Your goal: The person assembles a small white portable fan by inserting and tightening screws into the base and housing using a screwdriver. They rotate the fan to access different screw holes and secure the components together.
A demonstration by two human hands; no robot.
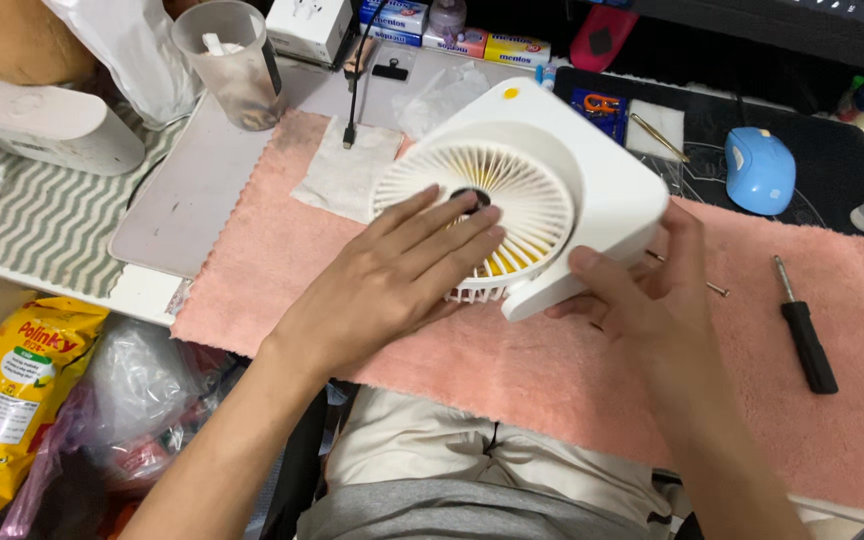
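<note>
In the head view, a small white desk fan (552,170) lies tilted on a pink towel (572,370) spread over the middle of the bench. The left hand (392,270) rests flat with fingers stretched out over the ribbed front grille, clasping nothing; its fingertips hide part of the dark hub. The right hand (642,290) grasps the fan's lower right corner, thumb on the face, fingers hidden behind the housing. A black-handled screwdriver (807,330) lies near the towel's right edge, with a loose screw (717,289) just beside the right hand. A blue mouse (759,168) sits toward the far right of the bench. Both forearms are cut off by the bottom edge.
</note>
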